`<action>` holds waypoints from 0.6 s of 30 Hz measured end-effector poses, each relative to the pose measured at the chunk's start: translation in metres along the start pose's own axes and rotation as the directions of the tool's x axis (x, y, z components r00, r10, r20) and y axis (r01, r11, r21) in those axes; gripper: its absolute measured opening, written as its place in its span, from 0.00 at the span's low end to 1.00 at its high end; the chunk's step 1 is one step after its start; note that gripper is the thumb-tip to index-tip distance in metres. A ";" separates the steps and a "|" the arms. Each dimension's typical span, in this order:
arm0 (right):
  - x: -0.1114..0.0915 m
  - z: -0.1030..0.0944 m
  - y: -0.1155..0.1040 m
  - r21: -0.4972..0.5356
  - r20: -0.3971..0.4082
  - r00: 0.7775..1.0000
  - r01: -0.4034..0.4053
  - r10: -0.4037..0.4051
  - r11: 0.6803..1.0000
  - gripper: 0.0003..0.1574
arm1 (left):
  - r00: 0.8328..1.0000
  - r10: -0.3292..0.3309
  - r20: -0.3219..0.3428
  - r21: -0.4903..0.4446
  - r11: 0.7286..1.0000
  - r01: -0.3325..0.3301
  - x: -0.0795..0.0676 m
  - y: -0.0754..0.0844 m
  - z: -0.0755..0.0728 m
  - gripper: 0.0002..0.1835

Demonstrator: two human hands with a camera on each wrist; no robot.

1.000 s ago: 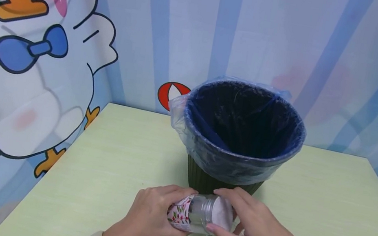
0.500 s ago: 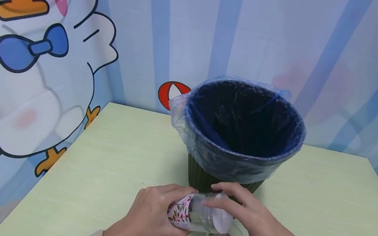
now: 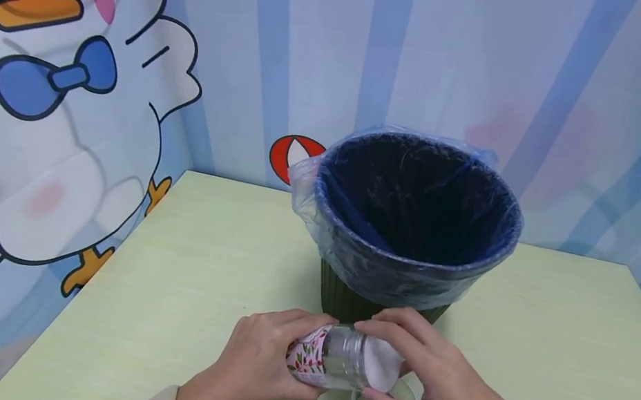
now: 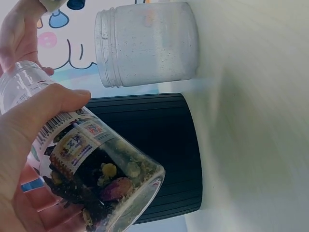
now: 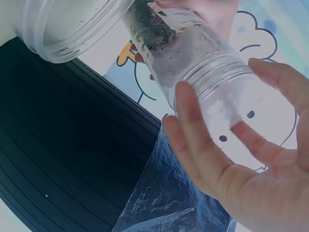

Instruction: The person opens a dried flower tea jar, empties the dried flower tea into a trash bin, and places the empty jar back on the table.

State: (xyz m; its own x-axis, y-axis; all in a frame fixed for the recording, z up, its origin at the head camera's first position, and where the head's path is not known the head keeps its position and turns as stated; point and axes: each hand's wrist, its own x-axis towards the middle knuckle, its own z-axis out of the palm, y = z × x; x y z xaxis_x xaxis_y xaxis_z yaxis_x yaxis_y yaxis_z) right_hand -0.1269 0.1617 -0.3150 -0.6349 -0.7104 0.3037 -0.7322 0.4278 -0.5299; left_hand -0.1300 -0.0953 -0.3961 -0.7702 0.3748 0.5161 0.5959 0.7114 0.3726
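Observation:
My left hand (image 3: 265,352) grips a clear plastic jar (image 3: 339,360) by its flower-printed label, holding it tilted on its side. Dried flower tea (image 4: 116,188) lies towards its base in the left wrist view. At the other end sits a pale, see-through lid (image 3: 381,365) over a threaded neck. My right hand (image 3: 424,377) holds this lid by the edge, fingers on the far side and thumb below, as the right wrist view (image 5: 256,159) also shows. Just under the lid, a second clear jar (image 4: 149,46) stands upright with its threaded mouth uncovered.
A dark ribbed bin (image 3: 343,298) lined with a blue plastic bag (image 3: 395,285) stands right behind the hands. The pale green table (image 3: 225,248) runs to both sides. A cartoon-printed cloth (image 3: 333,41) hangs behind and at the left.
The right hand has loosened its fingers from the lid and taken hold of it again, shifting around its edge. The left hand keeps the jar almost still.

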 end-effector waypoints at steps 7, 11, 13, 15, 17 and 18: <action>-0.003 0.000 0.004 0.005 -0.045 0.991 0.130 -0.130 0.991 0.44 | 1.000 0.004 -0.005 -0.010 1.000 -0.004 0.001 0.001 0.000 0.38; -0.005 0.000 0.006 0.017 -0.076 0.979 0.192 -0.191 0.981 0.47 | 1.000 0.006 -0.006 -0.014 1.000 -0.006 0.000 0.000 0.001 0.38; -0.006 -0.001 0.006 0.026 -0.087 0.976 0.205 -0.202 0.979 0.47 | 1.000 -0.002 -0.008 -0.020 1.000 0.002 0.000 0.000 0.001 0.39; -0.007 -0.003 0.006 0.031 -0.094 0.976 0.201 -0.197 0.979 0.46 | 1.000 -0.010 -0.013 -0.026 1.000 0.010 0.000 -0.001 0.000 0.39; -0.009 -0.005 0.006 0.025 -0.100 0.978 0.184 -0.181 0.983 0.46 | 1.000 -0.014 -0.020 -0.030 0.999 0.014 -0.001 -0.001 0.000 0.39; -0.010 -0.006 0.006 0.021 -0.099 0.981 0.170 -0.167 0.985 0.46 | 1.000 -0.015 -0.025 -0.028 0.999 0.014 -0.001 -0.001 0.000 0.39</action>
State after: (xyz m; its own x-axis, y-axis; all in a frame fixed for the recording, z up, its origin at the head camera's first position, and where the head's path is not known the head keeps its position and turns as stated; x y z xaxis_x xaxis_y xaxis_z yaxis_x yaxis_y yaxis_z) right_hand -0.1264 0.1750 -0.3163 -0.5249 -0.7129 0.4650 -0.8240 0.2887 -0.4874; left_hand -0.1300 -0.0966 -0.3970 -0.7731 0.3490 0.5296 0.5910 0.6995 0.4017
